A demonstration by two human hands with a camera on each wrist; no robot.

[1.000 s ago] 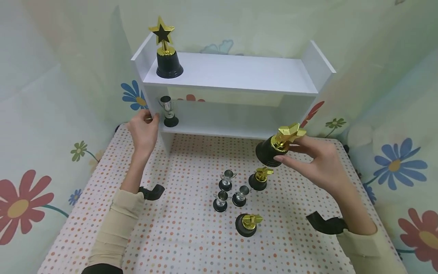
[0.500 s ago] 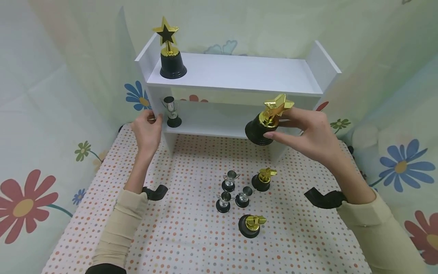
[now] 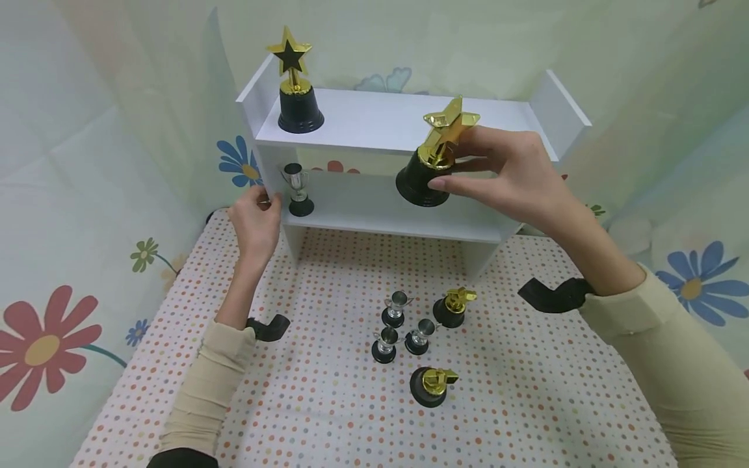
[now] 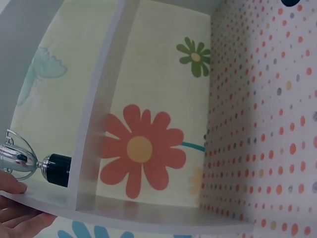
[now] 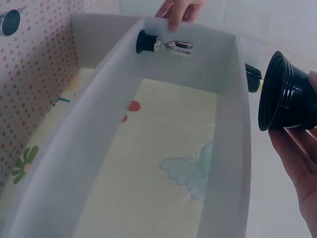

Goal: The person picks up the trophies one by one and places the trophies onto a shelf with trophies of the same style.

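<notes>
My right hand [image 3: 506,172] grips a gold star trophy [image 3: 435,146] between thumb and fingers, its black base tilted, in front of the white shelf unit's [image 3: 374,140] upper board. In the right wrist view the black base [image 5: 287,94] hangs beside the top board. My left hand [image 3: 255,224] pinches the left side panel, with thumb inside and fingers outside in the left wrist view. Beside that thumb a silver cup trophy [image 3: 298,188] stands on the middle board. Another star trophy [image 3: 300,97] stands upright at the top board's left end.
On the dotted tablecloth [image 3: 328,390] stand several small trophies: silver cups [image 3: 396,309], [image 3: 385,344], [image 3: 420,336] and gold star ones [image 3: 450,309], [image 3: 432,387]. A flowered cloth [image 3: 146,162] hangs behind and at the sides. The unit's right panel [image 3: 562,114] rises above the top board.
My right hand has lifted the gold star trophy up and to the left, from below the middle board's right end to the top board's height. The left hand keeps its hold on the panel.
</notes>
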